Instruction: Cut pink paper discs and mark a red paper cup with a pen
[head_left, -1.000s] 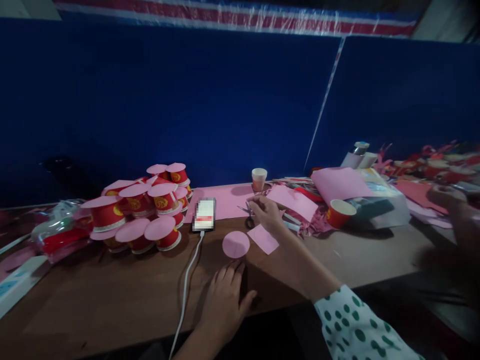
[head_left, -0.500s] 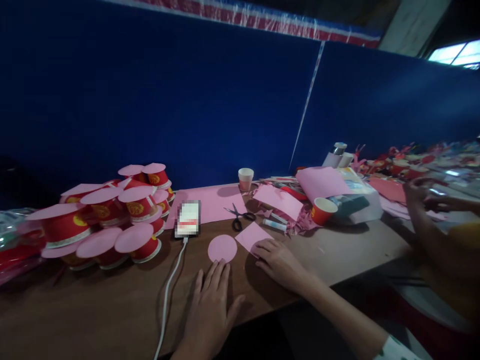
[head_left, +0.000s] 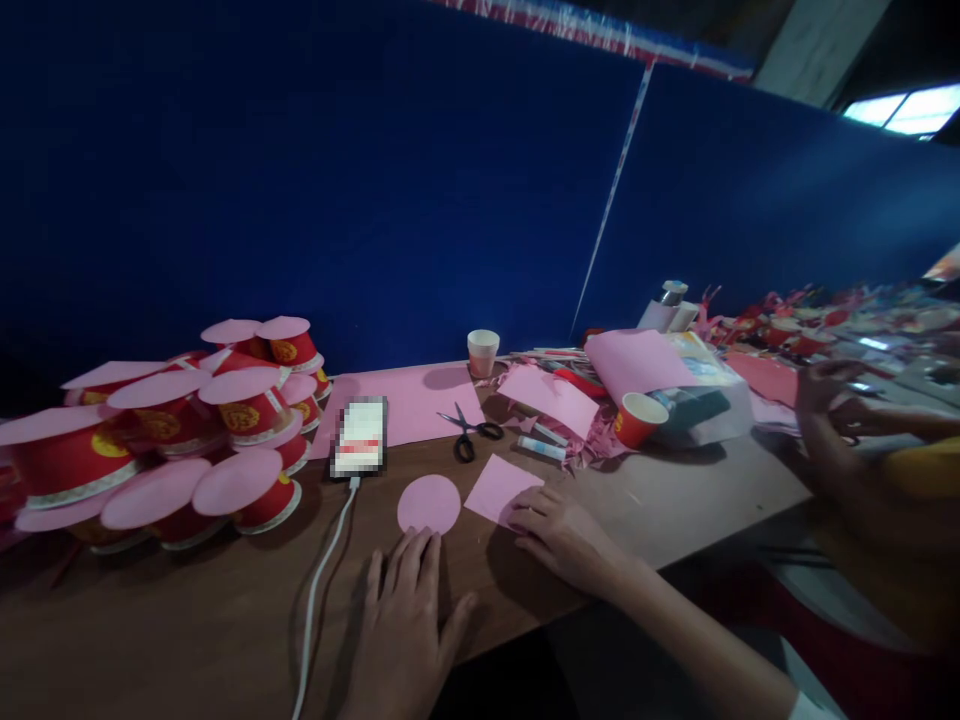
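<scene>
My left hand (head_left: 405, 610) lies flat on the brown table, its fingertips on the lower edge of a pink paper circle (head_left: 429, 503). To its right, my right hand (head_left: 559, 535) rests over the right corner of a pink paper square (head_left: 501, 490); its fingers are loosely bent and spread, pressing on the paper rather than gripping it. Beyond the two papers lie open black scissors (head_left: 466, 432). A glue stick (head_left: 541, 448) is on the table behind the square.
Red paper cups with pink discs (head_left: 240, 405) are stacked at left. A phone (head_left: 360, 437) with a white cable (head_left: 321, 590) lies by a large pink sheet (head_left: 420, 405). Paper scraps, a pale cup (head_left: 483, 352) and a red cup (head_left: 641, 420) stand behind. Another person's arm (head_left: 832, 430) is at right.
The view has shifted slightly, so the table's things sit a little further left. Both hands stay on their papers; the square shows a bit more beside my right hand.
</scene>
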